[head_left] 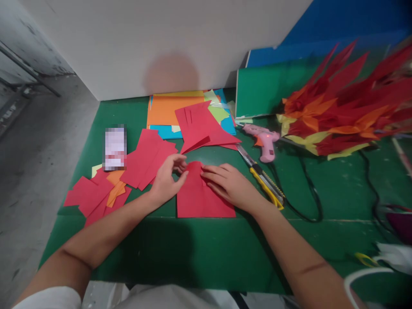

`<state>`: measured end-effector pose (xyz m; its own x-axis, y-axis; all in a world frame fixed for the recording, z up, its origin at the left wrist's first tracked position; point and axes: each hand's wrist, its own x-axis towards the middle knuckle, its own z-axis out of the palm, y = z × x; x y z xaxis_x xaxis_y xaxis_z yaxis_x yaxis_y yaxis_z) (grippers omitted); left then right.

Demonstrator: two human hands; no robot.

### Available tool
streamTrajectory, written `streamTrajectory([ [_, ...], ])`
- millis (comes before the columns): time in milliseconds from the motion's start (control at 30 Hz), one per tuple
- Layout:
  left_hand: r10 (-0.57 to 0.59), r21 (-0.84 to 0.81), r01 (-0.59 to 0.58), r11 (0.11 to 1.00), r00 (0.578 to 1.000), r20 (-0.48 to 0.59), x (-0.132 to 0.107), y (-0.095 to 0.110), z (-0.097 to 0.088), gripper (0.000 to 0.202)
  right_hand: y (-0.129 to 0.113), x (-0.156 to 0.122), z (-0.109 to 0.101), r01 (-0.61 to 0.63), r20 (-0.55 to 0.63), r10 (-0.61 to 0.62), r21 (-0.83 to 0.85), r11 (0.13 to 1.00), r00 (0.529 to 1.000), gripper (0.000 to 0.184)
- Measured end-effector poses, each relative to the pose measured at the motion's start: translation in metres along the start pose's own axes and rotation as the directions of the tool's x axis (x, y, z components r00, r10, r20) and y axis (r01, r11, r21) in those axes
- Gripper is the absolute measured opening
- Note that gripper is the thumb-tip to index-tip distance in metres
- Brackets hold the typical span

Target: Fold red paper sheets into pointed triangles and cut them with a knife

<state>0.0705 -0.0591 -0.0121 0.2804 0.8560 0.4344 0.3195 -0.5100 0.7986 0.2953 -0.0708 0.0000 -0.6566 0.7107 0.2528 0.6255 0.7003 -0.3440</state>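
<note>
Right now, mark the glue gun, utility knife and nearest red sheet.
glue gun (265, 139), head view, pink body
utility knife (268, 189), head view, yellow handle
red sheet (199, 199), head view, bare lower half

Light: even, diffuse, fairly bright; shadows fall forward, so the source sits above and behind the camera. Colours saturated.
Shadows: soft dark patch on the green surface (199, 253) between the forearms, near the front edge. Dim, reddish round patch on the white board (172, 75).
Glare: none hard.
Focus: red sheet (199, 199) at centre sharpest. Paper flames (347, 107) at right soft, smearing toward the frame edge.
Distortion: wide-angle bowing at the borders.
One pixelated rectangle (114, 148).
</note>
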Motion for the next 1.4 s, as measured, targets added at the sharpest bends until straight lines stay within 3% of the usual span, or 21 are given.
streamTrajectory([
  [67,0.124,0.115,-0.136,0.984,0.987,0.105,0.0017,0.0032,-0.0026,0.015,-0.0003,0.0001,-0.0003,-0.011,0.001,0.011,0.002,1.0,1.0,0.027],
  [167,0.232,0.233,-0.293,0.927,0.939,0.255,0.0032,0.0062,-0.0056,0.014,-0.0008,0.0,-0.0007,-0.02,-0.005,0.02,0.013,1.0,1.0,0.026],
  [367,0.262,0.264,-0.409,0.873,0.852,0.453,0.0041,0.0048,-0.0069,0.024,-0.0001,-0.0008,-0.0003,-0.034,-0.005,0.035,0.019,0.999,0.999,0.024],
  [667,0.293,0.269,-0.464,0.844,0.819,0.494,0.003,0.0033,-0.0049,0.028,0.0017,-0.0016,0.002,-0.031,-0.004,0.031,0.018,0.999,1.0,0.023],
  [933,0.306,0.288,-0.505,0.814,0.793,0.526,0.0046,0.0052,-0.0061,0.027,0.0018,-0.0013,0.0034,0.037,-0.087,-0.037,-0.002,0.999,0.996,0.022],
  [1200,0.308,0.329,-0.523,0.787,0.794,0.524,0.003,0.0053,-0.0055,0.023,0.0014,-0.001,0.0037,0.061,-0.102,-0.061,-0.006,0.998,0.993,0.023],
  [1400,0.306,0.33,-0.513,0.793,0.803,0.512,0.0026,0.0037,-0.0043,0.021,0.0041,-0.003,0.0047,0.138,-0.134,-0.149,-0.092,0.986,0.98,0.027],
])
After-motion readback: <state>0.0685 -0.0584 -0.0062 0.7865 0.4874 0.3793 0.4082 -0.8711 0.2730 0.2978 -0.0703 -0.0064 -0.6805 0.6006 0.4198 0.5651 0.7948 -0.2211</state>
